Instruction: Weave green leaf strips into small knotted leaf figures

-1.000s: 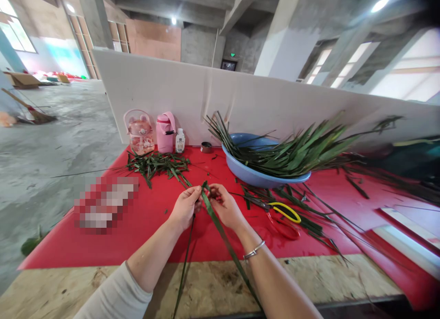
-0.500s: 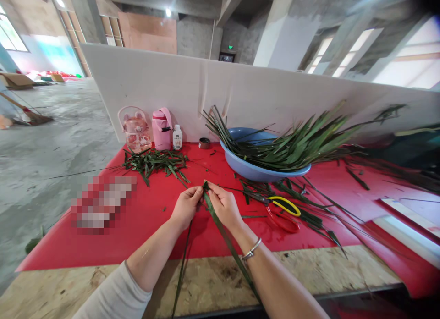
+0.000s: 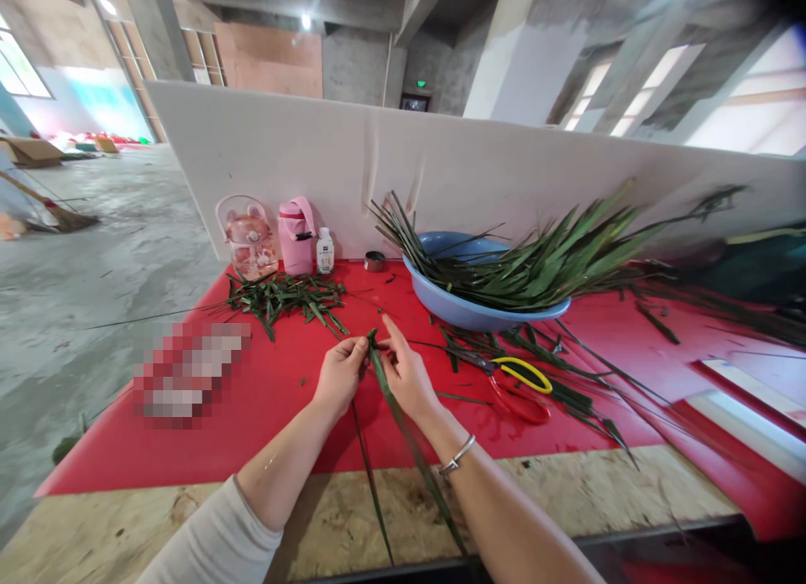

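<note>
A long green leaf strip (image 3: 403, 426) has a small folded end, and its tail hangs down past the table's front edge. My left hand (image 3: 341, 376) is closed, pinching that folded end between thumb and fingers. My right hand (image 3: 408, 381) is beside the strip, index finger stretched up and apart from the thumb; its thumb side is against the leaf, while its other fingers are partly hidden. A second, thinner strip (image 3: 373, 475) trails down between my forearms. Scissors (image 3: 520, 387) with one yellow and one red handle lie right of my right hand.
A blue basin (image 3: 484, 317) full of long leaves stands behind my right hand. Cut leaf pieces (image 3: 286, 299) are heaped at left, before a clear pink bottle (image 3: 250, 247), a pink flask (image 3: 295, 240) and a small white bottle (image 3: 325, 252). A white panel (image 3: 283, 148) borders the red-covered table.
My right hand's index finger has lifted off the folded end and straightened. My left hand keeps its pinch. The thin strip's lower end has swung to the right.
</note>
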Tool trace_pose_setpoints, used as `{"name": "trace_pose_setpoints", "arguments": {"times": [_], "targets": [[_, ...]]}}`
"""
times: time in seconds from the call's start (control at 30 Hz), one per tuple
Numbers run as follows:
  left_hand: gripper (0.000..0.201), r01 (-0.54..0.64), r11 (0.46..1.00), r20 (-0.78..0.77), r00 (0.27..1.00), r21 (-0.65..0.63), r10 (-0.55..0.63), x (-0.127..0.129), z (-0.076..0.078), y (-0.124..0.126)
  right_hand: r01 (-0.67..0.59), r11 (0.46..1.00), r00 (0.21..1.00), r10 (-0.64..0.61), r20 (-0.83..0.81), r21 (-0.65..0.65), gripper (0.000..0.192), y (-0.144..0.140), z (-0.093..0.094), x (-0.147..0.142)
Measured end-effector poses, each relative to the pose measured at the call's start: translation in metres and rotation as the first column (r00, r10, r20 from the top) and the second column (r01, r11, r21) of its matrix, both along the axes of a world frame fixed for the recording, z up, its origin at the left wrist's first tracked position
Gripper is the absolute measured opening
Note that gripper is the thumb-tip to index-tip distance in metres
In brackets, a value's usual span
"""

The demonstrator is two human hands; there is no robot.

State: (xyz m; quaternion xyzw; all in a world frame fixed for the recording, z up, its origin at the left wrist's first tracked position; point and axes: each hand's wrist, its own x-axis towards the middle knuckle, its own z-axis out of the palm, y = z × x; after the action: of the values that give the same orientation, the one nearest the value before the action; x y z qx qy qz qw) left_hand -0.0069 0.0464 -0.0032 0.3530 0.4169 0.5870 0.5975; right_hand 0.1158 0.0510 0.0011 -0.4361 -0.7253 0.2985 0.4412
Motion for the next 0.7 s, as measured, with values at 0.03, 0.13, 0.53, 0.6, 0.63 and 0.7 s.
{"name": "trace_pose_setpoints", "arguments": {"times": [0.03, 0.13, 0.53, 0.6, 0.63, 0.7], "targets": [[0.042, 0.018, 1.0, 0.005, 1.0, -0.003, -0.018, 0.0, 0.0, 0.0, 0.02, 1.0, 1.0, -0.02, -0.024, 0.014, 0.055, 0.0, 0.0, 0.0], [0.043, 0.057, 0.998, 0.02, 0.998, -0.011, -0.057, 0.001, 0.0, 0.001, 0.014, 0.999, 0.996, -0.01, -0.085, 0.048, 0.042, 0.001, -0.002, 0.0], [0.04, -0.01, 1.0, -0.082, 0.997, 0.021, 0.011, 0.004, -0.001, -0.001, -0.129, 0.989, 0.985, 0.119, -0.123, -0.069, 0.033, 0.003, 0.002, -0.001], [0.039, -0.063, 0.997, -0.076, 0.995, 0.046, 0.066, 0.004, 0.0, -0.002, -0.14, 0.988, 0.984, 0.131, -0.119, -0.071, 0.033, 0.002, 0.005, -0.001], [0.04, -0.096, 0.993, -0.071, 0.992, 0.072, 0.101, 0.004, 0.0, -0.002, -0.151, 0.986, 0.983, 0.142, -0.12, -0.076, 0.032, 0.001, 0.007, -0.001], [0.046, -0.15, 0.979, -0.083, 0.983, 0.136, 0.162, 0.004, 0.0, -0.002, -0.178, 0.979, 0.979, 0.166, -0.117, -0.098, 0.03, 0.0, 0.009, -0.001]]}}
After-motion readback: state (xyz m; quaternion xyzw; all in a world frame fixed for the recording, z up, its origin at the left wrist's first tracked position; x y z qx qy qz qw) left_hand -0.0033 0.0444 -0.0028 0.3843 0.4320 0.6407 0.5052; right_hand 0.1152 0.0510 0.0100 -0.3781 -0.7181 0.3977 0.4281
